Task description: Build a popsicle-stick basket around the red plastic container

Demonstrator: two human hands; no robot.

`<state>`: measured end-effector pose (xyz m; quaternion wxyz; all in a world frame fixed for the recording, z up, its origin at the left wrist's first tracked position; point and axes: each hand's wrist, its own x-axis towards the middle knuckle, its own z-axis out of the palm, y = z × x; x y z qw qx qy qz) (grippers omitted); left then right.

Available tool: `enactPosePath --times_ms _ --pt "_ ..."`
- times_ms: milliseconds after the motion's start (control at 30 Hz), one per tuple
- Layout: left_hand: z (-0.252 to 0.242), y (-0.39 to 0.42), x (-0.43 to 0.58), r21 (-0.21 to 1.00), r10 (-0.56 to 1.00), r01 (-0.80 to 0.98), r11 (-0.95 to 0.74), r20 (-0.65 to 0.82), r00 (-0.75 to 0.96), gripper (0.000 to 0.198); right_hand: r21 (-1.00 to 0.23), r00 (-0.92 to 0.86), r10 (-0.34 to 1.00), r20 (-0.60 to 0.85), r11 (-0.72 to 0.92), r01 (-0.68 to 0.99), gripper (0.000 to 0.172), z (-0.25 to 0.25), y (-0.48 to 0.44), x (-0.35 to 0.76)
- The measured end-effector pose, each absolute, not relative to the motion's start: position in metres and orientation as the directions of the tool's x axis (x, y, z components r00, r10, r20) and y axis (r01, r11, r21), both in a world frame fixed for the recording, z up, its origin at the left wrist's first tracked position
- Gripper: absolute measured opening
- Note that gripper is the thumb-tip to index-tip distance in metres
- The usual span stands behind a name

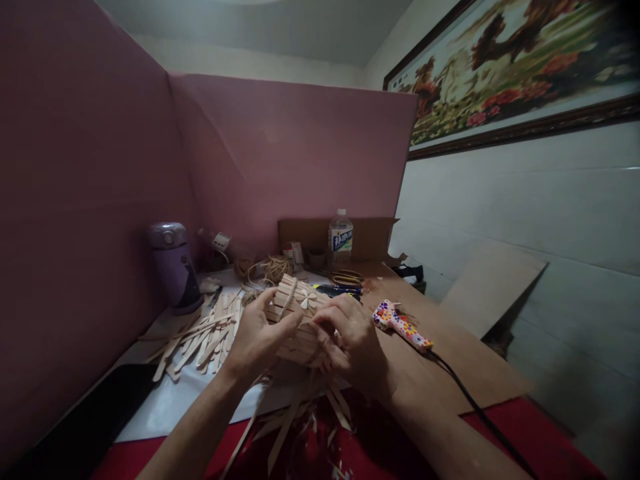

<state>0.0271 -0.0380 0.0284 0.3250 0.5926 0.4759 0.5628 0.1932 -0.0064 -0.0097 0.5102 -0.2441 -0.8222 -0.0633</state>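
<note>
Just below the centre of the frame, a craft piece of joined wooden sticks lies tilted between two bare hands. The left hand clasps it, thumb across the near face, other fingers partly hidden; the right hand's thumb and fingertips bunch narrowly at its right side, and what they pinch cannot be told. Assembly looks well advanced: a cord band and white flower adorn it. Detailing seems unfinished; loose sticks lie at left, a glue gun at right.
</note>
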Motion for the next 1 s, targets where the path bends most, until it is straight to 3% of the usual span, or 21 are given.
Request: enactPosePath --times_ms 133,333,567,800,1000 --pt "0.026 -0.038 0.026 0.913 0.926 0.223 -0.342 0.368 -0.084 0.033 -0.153 -0.350 0.340 0.873 0.871 0.466 0.006 -0.009 -0.007 0.193" --pt "0.026 -0.038 0.026 0.870 0.880 0.338 -0.359 0.436 -0.189 0.059 -0.154 -0.349 0.339 0.874 0.873 0.464 0.006 -0.009 -0.007 0.193" --pt "0.030 -0.039 0.024 0.935 0.926 0.048 -0.351 0.354 -0.133 0.055 -0.149 -0.361 0.340 0.868 0.873 0.465 0.006 -0.011 -0.007 0.191" --pt "0.030 -0.042 0.028 0.932 0.929 0.160 -0.325 0.346 -0.129 0.036 -0.110 -0.393 0.312 0.865 0.882 0.458 0.006 -0.012 -0.007 0.190" --pt "0.035 -0.042 0.033 0.974 0.969 0.018 -0.227 0.228 -0.095 0.047 -0.106 -0.383 0.304 0.872 0.882 0.459 0.006 -0.013 -0.008 0.189"
